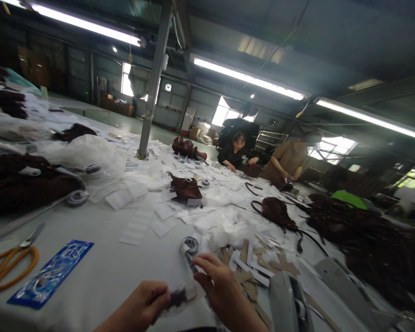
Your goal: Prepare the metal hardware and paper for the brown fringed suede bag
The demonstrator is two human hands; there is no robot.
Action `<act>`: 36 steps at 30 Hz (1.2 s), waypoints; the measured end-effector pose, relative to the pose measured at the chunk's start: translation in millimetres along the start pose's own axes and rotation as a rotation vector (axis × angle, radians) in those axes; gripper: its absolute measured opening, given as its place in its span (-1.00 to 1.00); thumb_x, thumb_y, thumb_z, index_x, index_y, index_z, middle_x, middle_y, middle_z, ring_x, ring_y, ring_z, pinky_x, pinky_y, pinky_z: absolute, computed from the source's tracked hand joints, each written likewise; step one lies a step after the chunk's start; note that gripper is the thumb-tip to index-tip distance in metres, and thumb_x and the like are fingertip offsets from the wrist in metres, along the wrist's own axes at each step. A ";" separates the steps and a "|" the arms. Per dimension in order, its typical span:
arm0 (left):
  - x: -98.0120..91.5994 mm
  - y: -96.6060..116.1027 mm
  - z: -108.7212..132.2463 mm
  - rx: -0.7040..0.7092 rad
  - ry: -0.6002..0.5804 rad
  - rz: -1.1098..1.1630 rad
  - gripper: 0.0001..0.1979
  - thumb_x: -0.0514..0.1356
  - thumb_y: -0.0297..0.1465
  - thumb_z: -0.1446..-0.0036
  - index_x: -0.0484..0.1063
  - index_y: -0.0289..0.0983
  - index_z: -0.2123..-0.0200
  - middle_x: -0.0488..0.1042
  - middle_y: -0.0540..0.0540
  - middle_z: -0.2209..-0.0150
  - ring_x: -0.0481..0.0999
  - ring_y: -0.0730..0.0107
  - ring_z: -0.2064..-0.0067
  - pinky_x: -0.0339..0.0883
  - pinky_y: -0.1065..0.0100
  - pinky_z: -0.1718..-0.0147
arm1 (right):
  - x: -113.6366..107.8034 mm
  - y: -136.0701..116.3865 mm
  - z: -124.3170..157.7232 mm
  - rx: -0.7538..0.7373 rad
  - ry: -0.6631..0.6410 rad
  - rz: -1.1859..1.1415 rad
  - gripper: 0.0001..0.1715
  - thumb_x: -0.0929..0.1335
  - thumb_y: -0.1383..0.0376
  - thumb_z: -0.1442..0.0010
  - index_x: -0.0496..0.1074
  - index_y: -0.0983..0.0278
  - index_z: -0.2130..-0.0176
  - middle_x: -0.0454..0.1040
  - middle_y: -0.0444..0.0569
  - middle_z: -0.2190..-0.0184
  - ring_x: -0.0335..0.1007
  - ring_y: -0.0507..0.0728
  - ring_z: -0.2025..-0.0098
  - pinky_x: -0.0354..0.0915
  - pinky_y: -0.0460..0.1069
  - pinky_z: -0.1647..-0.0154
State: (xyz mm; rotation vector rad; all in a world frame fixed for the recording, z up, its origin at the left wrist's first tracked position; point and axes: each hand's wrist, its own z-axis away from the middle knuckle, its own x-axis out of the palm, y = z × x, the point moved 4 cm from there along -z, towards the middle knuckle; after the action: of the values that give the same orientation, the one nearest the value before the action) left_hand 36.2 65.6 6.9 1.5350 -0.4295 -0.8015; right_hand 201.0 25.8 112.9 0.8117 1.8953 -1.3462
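Observation:
My left hand [147,299] is closed in a pinch on a short dark strap end [178,297], which has clear film around its tip. To its right, the fingers of my right hand [219,281] are bent round a thin dark strap [191,263]. At the far end of that strap sits a pale, ring-shaped coil [190,246] that looks wrapped in film. Whether the two dark pieces join is hidden. Left of my hands lie scissors with orange handles [17,260] and a blue printed packet [53,272].
Brown card and white paper strips [251,265] lie beside a grey device [288,302] on the right. Dark brown bags [186,188] and white sheets [133,226] cover the table beyond. A metal post [154,87] rises from it. Two people [240,152] work at the far side.

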 end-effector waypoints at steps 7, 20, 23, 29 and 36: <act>-0.4 20.6 7.2 0.007 -0.217 0.067 -0.75 0.11 -0.25 -0.15 0.35 -0.29 0.47 0.20 0.11 0.59 0.16 0.50 0.51 0.01 0.48 0.54 | 22.1 -5.8 13.9 0.230 -0.551 -0.103 -0.85 0.35 0.47 0.06 0.47 0.28 0.57 0.21 -0.29 0.76 0.08 -0.06 0.67 -0.07 -0.15 0.66; -23.1 -12.6 19.8 0.125 0.338 -0.031 -0.65 0.00 -0.19 -0.27 0.39 -0.21 0.01 0.52 -0.11 0.31 0.51 0.30 0.28 0.33 0.40 0.23 | 75.2 1.3 15.5 0.446 -0.224 -1.258 -0.60 0.52 0.10 0.10 0.54 0.40 0.40 0.43 -0.10 0.60 0.25 -0.07 0.61 0.19 -0.18 0.57; -5.3 -30.5 13.9 0.006 0.375 0.174 -0.57 -0.06 -0.05 -0.25 0.37 -0.27 0.28 0.48 -0.06 0.50 0.48 0.37 0.52 0.30 0.43 0.51 | 95.1 10.6 6.0 0.456 0.047 -1.265 -0.62 0.55 0.13 0.12 0.55 0.38 0.40 0.43 -0.11 0.62 0.27 -0.05 0.60 0.24 -0.16 0.54; 14.2 -38.2 1.8 -0.105 0.355 0.430 -0.42 -0.05 0.18 -0.08 0.24 -0.26 0.45 0.38 0.00 0.66 0.24 0.52 0.74 0.00 0.49 0.76 | 119.5 18.6 2.6 0.362 0.320 -1.082 -0.63 0.50 0.03 0.05 0.52 0.30 0.47 0.39 -0.14 0.61 0.28 0.00 0.56 0.29 -0.12 0.50; 11.8 -35.9 -1.8 -0.066 0.329 0.477 -0.40 0.04 0.18 -0.02 0.29 -0.30 0.51 0.36 -0.01 0.61 0.33 0.46 0.59 0.15 0.43 0.57 | 125.2 30.3 8.7 0.072 0.461 -0.584 -0.73 0.38 0.09 -0.15 0.55 0.22 0.38 0.45 -0.05 0.35 0.39 0.06 0.47 0.35 -0.11 0.50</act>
State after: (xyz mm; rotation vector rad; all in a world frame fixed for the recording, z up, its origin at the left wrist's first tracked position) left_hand 38.8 63.8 -30.8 1.3923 -0.4915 -0.1869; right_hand 153.3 39.3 -6.3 0.6646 2.5989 -1.6781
